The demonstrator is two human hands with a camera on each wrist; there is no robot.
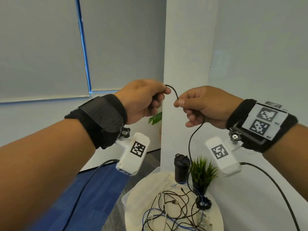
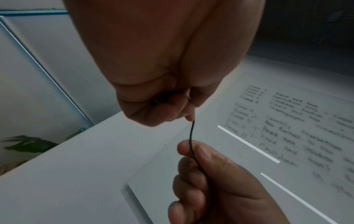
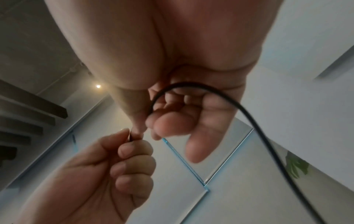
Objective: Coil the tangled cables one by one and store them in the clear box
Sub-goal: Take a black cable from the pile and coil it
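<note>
- L hand (image 1: pixel 143 99) raised at chest height, fingers (image 1: pixel 158 104) curled, thumb + index pinching the end of a thin black cable (image 1: pixel 190 140).
- R hand (image 1: pixel 200 105) just beside it, also raised; thumb + index pinch the same cable a short way along, other fingers (image 1: pixel 191 117) loosely curled w/ the cable running under them.
- Short arc of cable spans the gap btwn the two hands; hands close but not touching.
- From R hand the cable hangs down, slight bend, to the round white bench (image 1: pixel 215 212) below.
- L wrist view: cable exits L fingertips (image 2: pixel 189 116), runs straight into the R hand (image 2: pixel 216 181) grip.
- R wrist view: cable loops over R palm (image 3: pixel 191 106), trails off lower right; L hand (image 3: pixel 107 174) below w/ fingers folded.
- Bench: tangle of cables (image 1: pixel 173 209), black, white, blue, uncoiled, spread over the top.
- Also on bench: black bottle (image 1: pixel 181 169), small potted green plant (image 1: pixel 202 174), small black ring-shaped item (image 1: pixel 203 203) near the plant.
- Clear box: edge of something translucent at bench's left rim, can't tell if that's it.
</note>
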